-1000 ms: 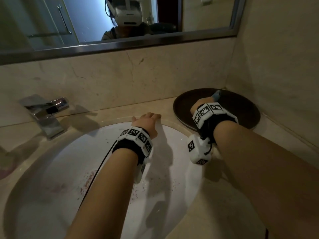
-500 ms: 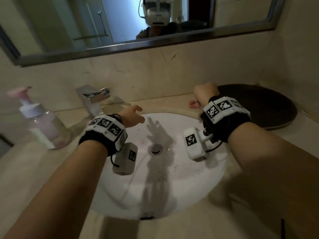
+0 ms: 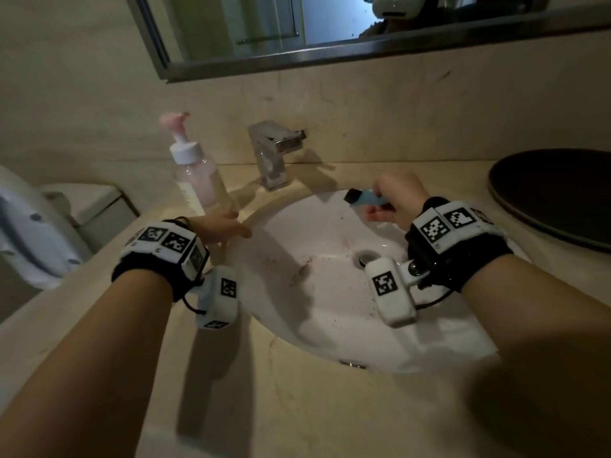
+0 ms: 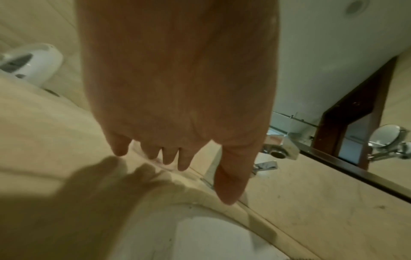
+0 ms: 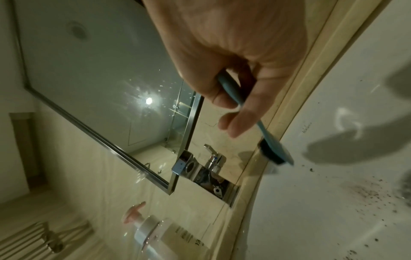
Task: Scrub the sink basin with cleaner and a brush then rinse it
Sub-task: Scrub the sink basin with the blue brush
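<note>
I hold the brush (image 3: 365,197) pinched in my right hand (image 3: 395,201) over the basin (image 3: 330,312), bristles ready, while my left hand (image 3: 220,226) (fingers spread, holding nothing) reaches for 1 cleaner bottle (image 3: 198,180).

A beige marble bench (image 3: 297,408) is seen, into which a white oval sink basin (image 3: 330,319) is set; a pink-pumped clear bottle (image 3: 198,180), a chrome tap (image 3: 271,157) and a dark round tray (image 3: 555,196) are carried on it.

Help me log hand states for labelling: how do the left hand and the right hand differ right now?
The left hand is open and holds nothing; the right hand grips a blue brush. The left hand's fingers reach toward the pump bottle over the counter; the right hand hangs above the sink basin. Both wear tagged wrist bands.
</note>
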The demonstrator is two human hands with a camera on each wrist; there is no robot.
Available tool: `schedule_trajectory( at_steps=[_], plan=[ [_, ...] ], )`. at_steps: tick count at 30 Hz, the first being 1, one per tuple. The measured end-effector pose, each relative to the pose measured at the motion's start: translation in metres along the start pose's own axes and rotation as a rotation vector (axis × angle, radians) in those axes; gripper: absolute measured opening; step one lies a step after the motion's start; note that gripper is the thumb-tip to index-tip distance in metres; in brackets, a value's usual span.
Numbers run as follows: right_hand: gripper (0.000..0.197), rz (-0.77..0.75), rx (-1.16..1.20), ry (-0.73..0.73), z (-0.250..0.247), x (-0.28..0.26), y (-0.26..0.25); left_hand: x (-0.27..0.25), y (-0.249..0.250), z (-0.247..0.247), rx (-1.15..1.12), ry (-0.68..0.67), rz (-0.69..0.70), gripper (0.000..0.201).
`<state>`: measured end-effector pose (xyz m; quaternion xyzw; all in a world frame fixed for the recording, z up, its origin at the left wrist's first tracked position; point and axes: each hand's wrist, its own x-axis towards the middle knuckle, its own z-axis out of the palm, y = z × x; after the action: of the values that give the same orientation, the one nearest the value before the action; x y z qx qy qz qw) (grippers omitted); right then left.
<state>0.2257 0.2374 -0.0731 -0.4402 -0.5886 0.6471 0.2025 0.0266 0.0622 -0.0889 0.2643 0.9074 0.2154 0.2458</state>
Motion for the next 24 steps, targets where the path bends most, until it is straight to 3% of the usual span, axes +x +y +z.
schedule_trajectory(
  at_steps=[5, 10, 15, 17, 20, 24],
  plan=[
    [0.017, 0.153, -0.183, -0.154, 0.013, 0.011, 0.012, -0.002, -0.021, -0.002, -0.037, -0.069, -0.003, 0.061],
    [0.009, 0.195, -0.309, -0.175, 0.017, 0.031, 0.018, 0.000, -0.017, -0.004, 0.037, -0.092, -0.047, 0.029],
    [0.015, 0.217, -0.497, -0.087, 0.001, 0.054, 0.033, 0.008, -0.021, 0.005, 0.104, -0.044, -0.064, 0.071],
    [0.023, 0.232, -0.533, -0.079, -0.005, 0.063, 0.042, 0.008, -0.022, 0.010, 0.079, -0.048, -0.070, 0.070],
    [0.020, 0.254, -0.530, -0.096, -0.010, 0.072, 0.053, 0.001, -0.019, 0.015, -0.026, -0.048, -0.040, 0.069],
    [0.016, 0.289, -0.612, -0.214, -0.010, 0.077, 0.061, -0.010, -0.019, 0.016, -0.108, -0.024, -0.001, 0.057]
  ],
)
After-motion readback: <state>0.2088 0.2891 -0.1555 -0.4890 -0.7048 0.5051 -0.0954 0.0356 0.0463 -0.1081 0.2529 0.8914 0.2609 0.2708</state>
